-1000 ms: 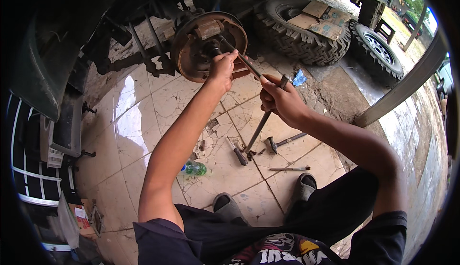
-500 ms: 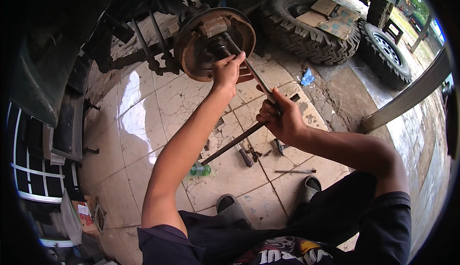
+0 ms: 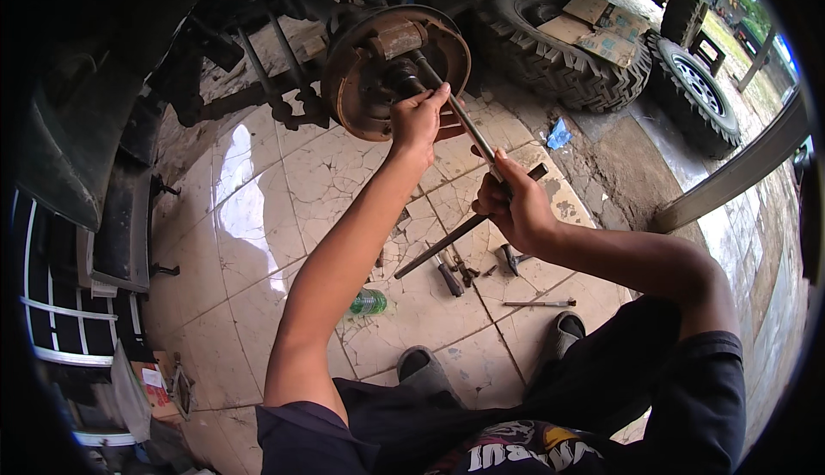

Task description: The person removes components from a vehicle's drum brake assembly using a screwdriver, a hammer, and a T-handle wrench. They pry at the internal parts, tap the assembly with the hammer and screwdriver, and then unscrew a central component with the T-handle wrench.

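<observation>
I see the metal rod [image 3: 468,121] slant down-right from the rusty hub [image 3: 400,78] at upper centre, left hand [image 3: 418,121] grasping it nearer the hub, right hand [image 3: 522,209] clasping it by the crossbar [image 3: 443,245].

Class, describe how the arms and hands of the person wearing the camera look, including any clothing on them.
The left hand and right hand are ungloved, and both forearms are uncovered. The left sleeve and right sleeve are short, dark and plain where visible, ending above the elbows.
</observation>
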The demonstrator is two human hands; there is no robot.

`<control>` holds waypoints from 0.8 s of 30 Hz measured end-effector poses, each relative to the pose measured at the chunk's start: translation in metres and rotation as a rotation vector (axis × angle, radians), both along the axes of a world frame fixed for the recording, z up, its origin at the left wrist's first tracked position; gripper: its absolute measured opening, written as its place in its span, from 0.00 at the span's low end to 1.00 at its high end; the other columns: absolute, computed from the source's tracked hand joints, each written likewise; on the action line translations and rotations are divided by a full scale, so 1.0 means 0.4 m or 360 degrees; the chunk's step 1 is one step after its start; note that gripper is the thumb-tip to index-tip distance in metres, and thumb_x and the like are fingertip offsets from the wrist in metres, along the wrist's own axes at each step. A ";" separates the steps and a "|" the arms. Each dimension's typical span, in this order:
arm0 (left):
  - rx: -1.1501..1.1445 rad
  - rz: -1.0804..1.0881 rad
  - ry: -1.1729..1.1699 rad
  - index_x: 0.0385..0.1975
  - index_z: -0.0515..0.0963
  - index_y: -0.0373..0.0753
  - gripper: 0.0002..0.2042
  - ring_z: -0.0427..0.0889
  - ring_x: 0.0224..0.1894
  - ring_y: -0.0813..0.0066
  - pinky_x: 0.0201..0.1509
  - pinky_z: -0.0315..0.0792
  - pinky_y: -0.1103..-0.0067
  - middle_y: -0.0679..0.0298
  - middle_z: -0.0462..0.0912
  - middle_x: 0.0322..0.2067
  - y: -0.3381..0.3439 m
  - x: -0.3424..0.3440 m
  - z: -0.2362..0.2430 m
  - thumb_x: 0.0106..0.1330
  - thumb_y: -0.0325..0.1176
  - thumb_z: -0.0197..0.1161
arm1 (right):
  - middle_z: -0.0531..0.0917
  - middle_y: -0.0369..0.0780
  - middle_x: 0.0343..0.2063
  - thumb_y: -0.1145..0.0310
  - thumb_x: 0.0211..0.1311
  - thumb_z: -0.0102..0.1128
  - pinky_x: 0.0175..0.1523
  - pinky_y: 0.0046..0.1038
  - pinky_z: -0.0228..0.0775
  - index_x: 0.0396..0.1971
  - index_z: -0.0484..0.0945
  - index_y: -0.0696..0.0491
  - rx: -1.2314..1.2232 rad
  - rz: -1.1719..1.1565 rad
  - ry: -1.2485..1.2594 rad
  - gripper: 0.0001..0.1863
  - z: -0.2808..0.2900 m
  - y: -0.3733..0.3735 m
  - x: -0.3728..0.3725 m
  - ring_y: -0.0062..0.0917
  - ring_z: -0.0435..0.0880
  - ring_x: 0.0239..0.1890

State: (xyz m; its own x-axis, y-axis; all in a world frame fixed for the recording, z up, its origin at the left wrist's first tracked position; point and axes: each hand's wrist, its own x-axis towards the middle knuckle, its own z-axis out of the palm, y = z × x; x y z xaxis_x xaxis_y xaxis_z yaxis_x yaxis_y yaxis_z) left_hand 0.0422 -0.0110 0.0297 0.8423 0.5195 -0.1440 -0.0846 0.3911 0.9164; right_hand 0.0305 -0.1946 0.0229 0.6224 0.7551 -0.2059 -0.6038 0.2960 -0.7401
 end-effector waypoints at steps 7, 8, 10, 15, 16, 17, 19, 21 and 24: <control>-0.0262 -0.0120 -0.0020 0.31 0.73 0.36 0.09 0.84 0.31 0.64 0.38 0.82 0.69 0.56 0.82 0.29 0.001 0.002 0.028 0.68 0.36 0.54 | 0.78 0.39 0.18 0.73 0.62 0.48 0.27 0.28 0.64 0.51 0.67 0.63 -0.1476 0.0267 -0.2837 0.18 0.117 -0.031 0.035 0.26 0.77 0.17; -0.0298 -0.0159 -0.0028 0.30 0.73 0.35 0.10 0.84 0.29 0.63 0.36 0.82 0.69 0.56 0.82 0.28 -0.003 0.011 0.032 0.68 0.35 0.53 | 0.80 0.41 0.19 0.75 0.58 0.49 0.29 0.28 0.65 0.53 0.65 0.65 -0.1930 0.0375 -0.3276 0.22 0.116 -0.035 0.041 0.27 0.79 0.18; -0.0258 -0.0210 -0.0059 0.32 0.74 0.36 0.09 0.84 0.32 0.65 0.40 0.81 0.70 0.56 0.83 0.30 -0.006 0.034 0.048 0.67 0.36 0.55 | 0.79 0.39 0.19 0.72 0.56 0.52 0.33 0.26 0.66 0.56 0.60 0.67 -0.1810 -0.0030 -0.3977 0.28 0.123 -0.069 0.078 0.26 0.79 0.17; -0.0097 -0.0190 -0.0037 0.30 0.77 0.39 0.08 0.84 0.32 0.72 0.40 0.79 0.76 0.61 0.83 0.29 -0.059 -0.010 0.066 0.63 0.37 0.62 | 0.79 0.43 0.19 0.73 0.60 0.49 0.30 0.30 0.67 0.49 0.66 0.65 -0.1659 0.0427 -0.2775 0.18 0.229 -0.119 0.010 0.32 0.81 0.23; -0.0045 -0.0177 -0.0049 0.30 0.77 0.39 0.08 0.84 0.32 0.72 0.40 0.79 0.76 0.61 0.83 0.29 -0.063 -0.007 0.057 0.63 0.37 0.62 | 0.76 0.43 0.17 0.69 0.64 0.48 0.28 0.29 0.66 0.44 0.68 0.61 -0.1257 0.0208 -0.2496 0.13 0.196 -0.137 0.032 0.30 0.79 0.23; 0.0007 -0.0166 -0.0071 0.30 0.77 0.39 0.08 0.83 0.32 0.73 0.40 0.79 0.76 0.62 0.83 0.29 -0.070 -0.004 0.055 0.63 0.37 0.62 | 0.74 0.40 0.17 0.66 0.66 0.47 0.27 0.27 0.64 0.42 0.69 0.59 -0.1164 0.0202 -0.2144 0.12 0.200 -0.145 0.041 0.25 0.75 0.22; 0.0046 -0.0121 -0.0091 0.31 0.77 0.39 0.07 0.83 0.31 0.73 0.39 0.78 0.77 0.63 0.82 0.29 -0.085 -0.005 0.047 0.63 0.36 0.62 | 0.65 0.31 0.18 0.61 0.70 0.47 0.26 0.24 0.59 0.36 0.68 0.56 -0.0640 0.0234 -0.1118 0.12 0.147 -0.146 0.067 0.15 0.63 0.21; -0.0042 -0.0089 -0.0082 0.32 0.76 0.38 0.07 0.83 0.32 0.73 0.40 0.79 0.76 0.62 0.82 0.29 -0.088 -0.001 0.052 0.63 0.35 0.61 | 0.59 0.28 0.18 0.63 0.70 0.47 0.29 0.22 0.55 0.33 0.67 0.51 -0.0172 0.0282 -0.0403 0.08 0.130 -0.129 0.059 0.13 0.56 0.20; -0.0075 -0.0028 -0.0110 0.33 0.76 0.37 0.07 0.83 0.32 0.72 0.41 0.79 0.75 0.61 0.82 0.30 -0.072 0.002 0.048 0.64 0.34 0.61 | 0.58 0.28 0.18 0.64 0.69 0.47 0.32 0.23 0.55 0.32 0.66 0.49 0.0014 0.0238 -0.0027 0.07 0.109 -0.083 0.048 0.15 0.55 0.20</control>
